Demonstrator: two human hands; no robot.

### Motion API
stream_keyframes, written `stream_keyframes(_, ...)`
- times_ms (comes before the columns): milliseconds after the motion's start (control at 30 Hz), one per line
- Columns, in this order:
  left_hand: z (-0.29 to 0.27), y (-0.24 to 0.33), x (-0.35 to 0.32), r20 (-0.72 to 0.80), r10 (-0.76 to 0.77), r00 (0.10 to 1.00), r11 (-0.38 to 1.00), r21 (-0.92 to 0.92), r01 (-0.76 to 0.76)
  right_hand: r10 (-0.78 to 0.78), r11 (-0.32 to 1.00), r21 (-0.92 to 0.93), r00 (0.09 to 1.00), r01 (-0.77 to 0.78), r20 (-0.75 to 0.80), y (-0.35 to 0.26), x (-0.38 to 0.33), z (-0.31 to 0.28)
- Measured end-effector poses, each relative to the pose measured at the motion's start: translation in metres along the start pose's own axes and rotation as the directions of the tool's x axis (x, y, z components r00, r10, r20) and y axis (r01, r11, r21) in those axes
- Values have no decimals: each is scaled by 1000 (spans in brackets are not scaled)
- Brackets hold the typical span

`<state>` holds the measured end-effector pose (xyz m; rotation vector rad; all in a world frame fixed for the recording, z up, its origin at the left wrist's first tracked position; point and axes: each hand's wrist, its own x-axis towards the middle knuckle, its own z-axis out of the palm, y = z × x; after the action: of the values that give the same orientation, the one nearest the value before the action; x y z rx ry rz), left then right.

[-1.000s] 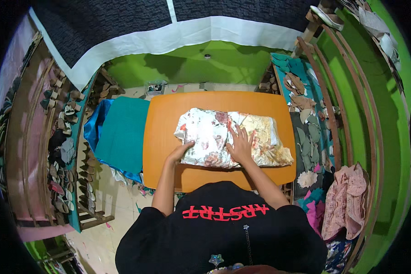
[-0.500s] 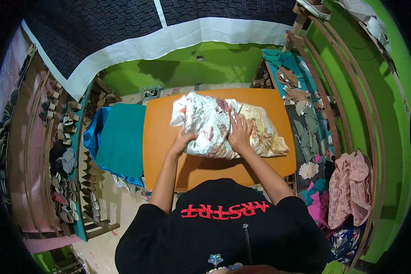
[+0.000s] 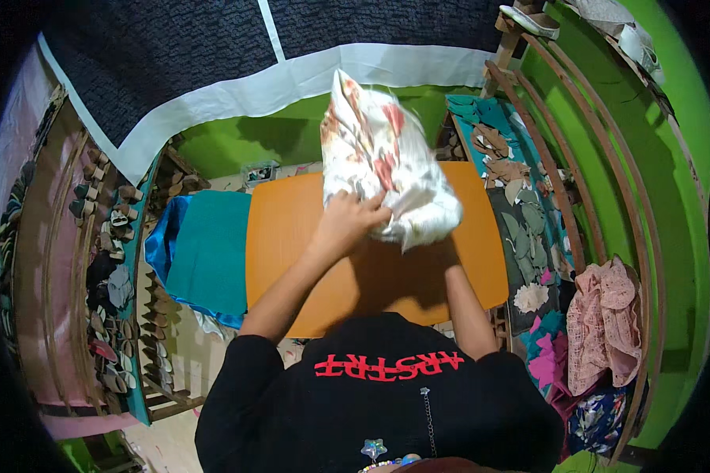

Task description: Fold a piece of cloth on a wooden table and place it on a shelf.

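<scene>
A bundle of white floral cloth [image 3: 394,169], with red and brown blotches, is tilted up above the orange table [image 3: 292,244], and a pointed corner sticks up at its far end. My left hand [image 3: 353,221] grips its near left edge with curled fingers. My right forearm [image 3: 467,303] reaches up to the bundle's near right side. The cloth covers my right hand, so its fingers do not show. A dark shadow falls on the tabletop beneath the bundle.
Folded teal cloth [image 3: 211,248] lies left of the table, with shiny blue fabric [image 3: 159,236] beside it. Racks of shoes [image 3: 118,292] stand further left. Fabric cutouts [image 3: 521,229] cover a right-hand bench, near wooden rails [image 3: 599,150] and a pink lace garment [image 3: 605,323].
The cloth bundle has been lifted off the table and turned up on end. My left hand has moved right and up with it. My right hand has slipped from its top to behind it.
</scene>
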<state>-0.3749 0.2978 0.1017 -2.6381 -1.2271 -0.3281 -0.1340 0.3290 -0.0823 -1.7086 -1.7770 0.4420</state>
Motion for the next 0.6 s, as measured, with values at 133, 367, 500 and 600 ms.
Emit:
stream_keyframes(133, 106, 37, -61, 308, 55, 950, 995, -95, -27, 67, 995, 71, 989, -77, 133, 54, -43, -20)
stream_keyframes(367, 130, 74, -116, 48, -52, 998, 999, -7, 52, -162, 983, 94, 987, 161, 3, -1, -24, -66)
stream_keyframes(500, 92, 46, -112, 173, 71, 982, 771, -634, 56, -372, 916, -98, 915, 389, 157, -3, -8, -57)
stream_keyframes(600, 98, -8, -128, 17, -138, 990, 546, -833, 90, -480, 818, -237, 849, 524, 222, 13, 0, -43)
